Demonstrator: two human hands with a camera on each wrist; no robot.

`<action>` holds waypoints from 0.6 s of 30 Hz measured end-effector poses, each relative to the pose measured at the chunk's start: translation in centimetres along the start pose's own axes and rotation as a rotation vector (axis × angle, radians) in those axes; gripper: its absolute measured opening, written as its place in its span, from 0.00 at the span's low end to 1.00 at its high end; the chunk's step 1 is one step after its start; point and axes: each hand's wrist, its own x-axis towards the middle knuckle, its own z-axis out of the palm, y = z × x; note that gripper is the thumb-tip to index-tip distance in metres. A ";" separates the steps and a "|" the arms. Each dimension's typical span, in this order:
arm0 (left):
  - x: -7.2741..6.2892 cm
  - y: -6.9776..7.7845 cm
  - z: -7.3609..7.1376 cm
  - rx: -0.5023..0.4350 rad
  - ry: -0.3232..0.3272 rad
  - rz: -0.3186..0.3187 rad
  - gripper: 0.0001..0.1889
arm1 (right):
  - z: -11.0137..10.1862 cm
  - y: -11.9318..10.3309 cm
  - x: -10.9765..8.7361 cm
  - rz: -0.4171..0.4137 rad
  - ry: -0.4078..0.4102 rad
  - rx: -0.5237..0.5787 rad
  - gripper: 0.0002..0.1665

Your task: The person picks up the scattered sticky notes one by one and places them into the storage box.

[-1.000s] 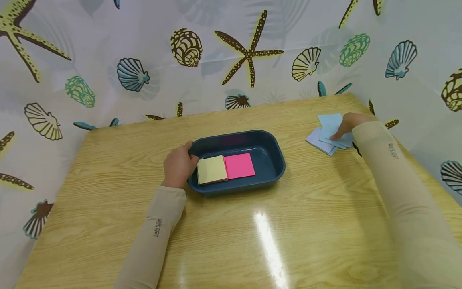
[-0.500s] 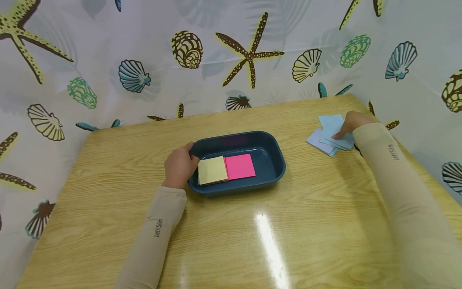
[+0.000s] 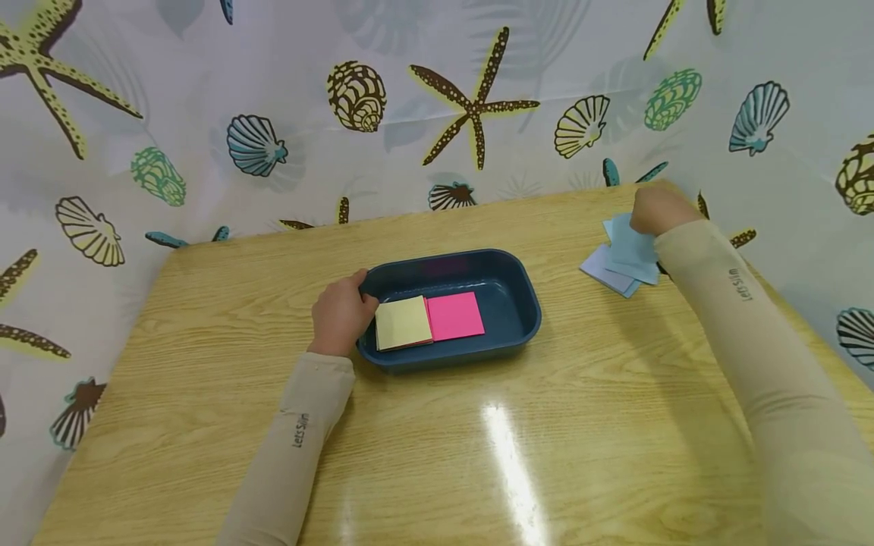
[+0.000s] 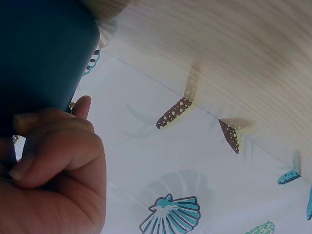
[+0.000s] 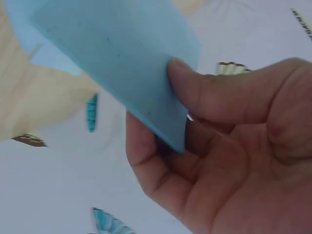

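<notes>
My left hand [image 3: 339, 315] grips the left end of a dark blue plastic tray [image 3: 508, 341]; the left wrist view shows its fingers curled at the wall of the tray [image 4: 44, 58]. In the tray lie a pale yellow sticky note pad [image 3: 403, 324] and a bright pink sticky note pad [image 3: 456, 315], side by side. At the far right my right hand [image 3: 658, 208] pinches a light blue sticky note pad [image 5: 122, 53] between thumb and fingers, tilted above the others. Under it are more blue notes [image 3: 645, 271] and a lavender pad [image 3: 604, 267], overlapping on the table.
The wood-grain table [image 3: 437, 440] reaches back to a white cloth [image 3: 403, 38] printed with shells and starfish, which also hangs along the sides. A dark object, mostly hidden, shows by the right sleeve [image 3: 717, 280]. The tray's right half shows its bare floor.
My right hand has risen from the pile and moved slightly left and back, lifting a light blue sticky note pad. The left hand stays on the tray.
</notes>
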 end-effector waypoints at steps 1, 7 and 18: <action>0.0 0.0 0.0 0.000 0.001 0.000 0.27 | -0.3 -0.6 -0.2 -0.011 0.009 0.002 0.09; 0.1 0.0 0.1 0.005 0.007 0.000 0.27 | -2.2 -5.6 -1.3 -0.068 0.109 0.102 0.10; 0.1 0.0 0.1 0.000 0.004 -0.009 0.27 | -3.1 -15.2 -3.6 -0.247 -0.024 0.288 0.19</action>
